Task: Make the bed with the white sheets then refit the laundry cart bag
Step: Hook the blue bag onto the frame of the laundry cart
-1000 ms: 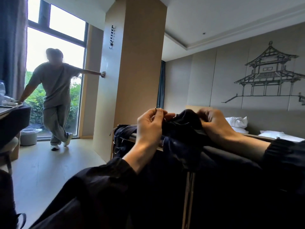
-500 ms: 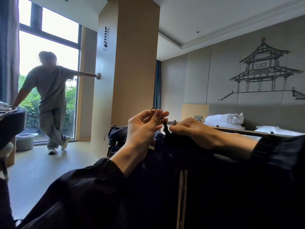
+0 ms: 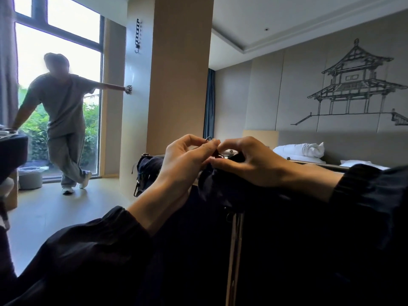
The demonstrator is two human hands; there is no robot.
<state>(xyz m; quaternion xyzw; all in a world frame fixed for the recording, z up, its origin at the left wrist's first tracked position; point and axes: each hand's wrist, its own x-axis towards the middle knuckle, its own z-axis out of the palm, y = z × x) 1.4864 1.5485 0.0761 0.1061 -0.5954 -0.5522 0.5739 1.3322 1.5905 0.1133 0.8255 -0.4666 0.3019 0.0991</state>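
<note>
— Where's the laundry cart bag (image 3: 220,186)?
— Dark cloth, bunched at the cart's top rail (image 3: 313,162), hanging straight down.
— And the hands?
— Left hand (image 3: 185,160) pinches a small metal ring (image 3: 208,139); right hand (image 3: 249,161) pinches the bag's edge — fingertips touching. White pillows (image 3: 300,149) lie on the bed behind.

Two hands up front, the left hand (image 3: 185,160) and the right hand (image 3: 254,164), fingertips meeting over one small metal ring (image 3: 208,139). One dark bag (image 3: 220,186) bunched beneath them. One upright cart post (image 3: 234,250) below. One person (image 3: 61,120) stands by the one tall window (image 3: 59,51). One bin (image 3: 31,176) on the floor there. One hook rail (image 3: 138,34) on the one pillar (image 3: 178,74). One pagoda drawing (image 3: 355,85) on the wall. One white pillow (image 3: 300,149), clearly counted.
</note>
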